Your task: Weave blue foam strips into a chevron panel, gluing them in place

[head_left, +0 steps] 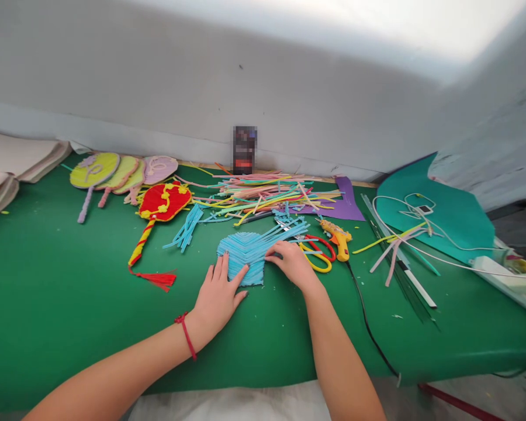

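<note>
A light-blue piece made of pipe cleaners (244, 244) laid side by side in a V pattern rests on the green table, with loose strip ends fanning out to the upper right. My left hand (217, 298) lies on its lower left part with fingers spread. At the piece's right edge, my right hand (290, 264) pinches a blue pipe cleaner (268, 259) between thumb and fingers. Scissors (322, 257) with red and yellow handles lie just beyond my right hand. A yellow glue gun (336, 238) is beside them.
Loose blue pipe cleaners (186, 229) and a large multicoloured heap (272, 196) lie behind. A red fan (165, 202) with a tassel and several pastel fans (95, 169) are at left. A phone (244, 150) leans on the wall. Teal sheet (438, 204) and white cable (390, 219) lie right.
</note>
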### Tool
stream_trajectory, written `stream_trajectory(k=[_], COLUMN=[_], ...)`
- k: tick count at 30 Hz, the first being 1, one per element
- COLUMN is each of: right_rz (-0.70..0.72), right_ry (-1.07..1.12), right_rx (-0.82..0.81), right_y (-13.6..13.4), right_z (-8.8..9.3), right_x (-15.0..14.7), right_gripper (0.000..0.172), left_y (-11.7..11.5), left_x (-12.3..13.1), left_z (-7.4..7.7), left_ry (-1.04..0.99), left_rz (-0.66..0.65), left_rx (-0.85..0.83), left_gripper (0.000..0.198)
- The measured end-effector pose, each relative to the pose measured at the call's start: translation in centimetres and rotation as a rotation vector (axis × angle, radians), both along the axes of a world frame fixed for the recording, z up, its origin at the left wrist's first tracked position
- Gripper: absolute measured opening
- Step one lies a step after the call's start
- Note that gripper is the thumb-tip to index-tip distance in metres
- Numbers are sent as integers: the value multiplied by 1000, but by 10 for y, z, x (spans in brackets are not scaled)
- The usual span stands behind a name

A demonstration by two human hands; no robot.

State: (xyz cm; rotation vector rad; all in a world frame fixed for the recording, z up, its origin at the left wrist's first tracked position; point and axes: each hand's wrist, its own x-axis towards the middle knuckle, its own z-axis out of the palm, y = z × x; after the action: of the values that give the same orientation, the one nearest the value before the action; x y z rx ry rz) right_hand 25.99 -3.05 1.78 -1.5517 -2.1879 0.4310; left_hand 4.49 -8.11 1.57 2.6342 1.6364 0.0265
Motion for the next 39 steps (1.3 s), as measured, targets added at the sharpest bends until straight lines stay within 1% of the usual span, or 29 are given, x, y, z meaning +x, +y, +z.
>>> stream_trajectory(k=[5,9,13,17,23,29,32,35,39], right_rz=[21,7,-29,-36,-35,-28,-45,-102,-156], right_ry=[52,10,-20,33,90,193,154,108,119], right_rx=[38,87,106,69,8,-62,-74,-87,-120], right_y=[9,12,10,9,11,7,5,4,3], right_z=[-9,-16,-15,-14,-19,-11,-8,-7,-7], right_x=[15,14,11,9,4,10,13,13,9], right_gripper=[8,7,6,6,9,11,14,15,15], left_y=[0,-1,-1,0,0,-1,-1,-1,-1], left_x=[0,0,1,1,1,0,0,0,0], left_z=[0,2,4,4,4,1,0,0,2], left_ry=[-6,4,9,10,-5,-23,-30,-32,-29], left_rz=[-5,-1,2,3,3,1,2,4,2], left_rx=[1,-15,-28,-35,-28,7,0,-7,-14], left_gripper=[54,54,54,54,54,54,54,54,54])
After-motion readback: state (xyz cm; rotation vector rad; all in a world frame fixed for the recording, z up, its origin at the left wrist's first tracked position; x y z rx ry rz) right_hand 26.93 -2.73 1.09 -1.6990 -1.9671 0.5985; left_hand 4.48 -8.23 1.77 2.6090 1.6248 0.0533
